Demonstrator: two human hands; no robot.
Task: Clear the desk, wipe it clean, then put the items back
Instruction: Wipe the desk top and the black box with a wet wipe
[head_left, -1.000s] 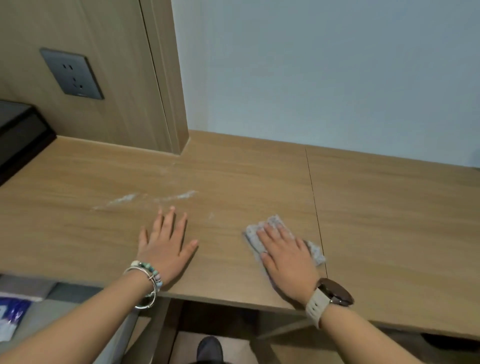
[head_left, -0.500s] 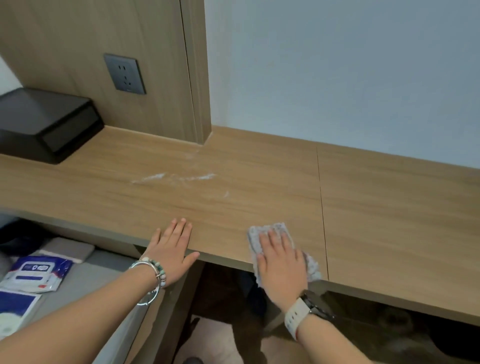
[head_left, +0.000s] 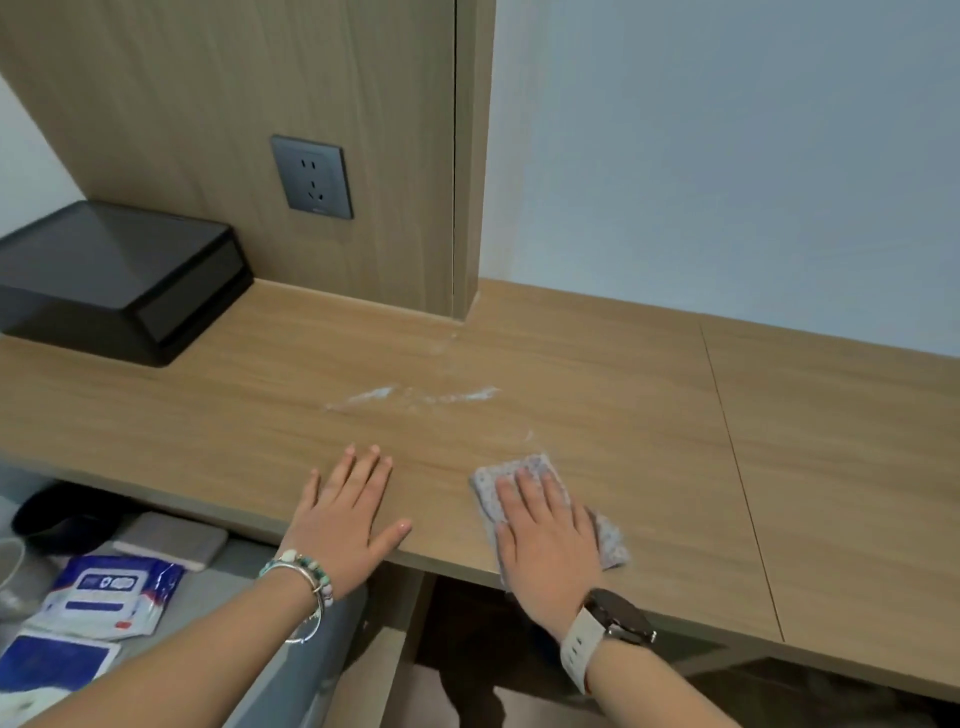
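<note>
Counter (head_left: 623, 374) is wood-look and mostly bare, with a white powdery streak (head_left: 415, 396) smeared across the middle of it. Using that streak as the reference: the gray speckled cloth (head_left: 519, 467) lies on the counter just in front of it and a bit to the right, near the front edge. The right hand (head_left: 545, 535) lies flat on the cloth, fingers straight and pressing down, not gripping it. The left hand (head_left: 343, 519) is in front of the streak and slightly left, also flat on the bare wood with fingers straight and holding nothing. A black box (head_left: 119, 280) sits well off to the streak's left, toward the back. A gray wall socket (head_left: 311, 176) is on the wood panel behind the streak. Down below the counter edge, far left of the streak, there's a blue and white wipes pack (head_left: 111, 592).
</note>
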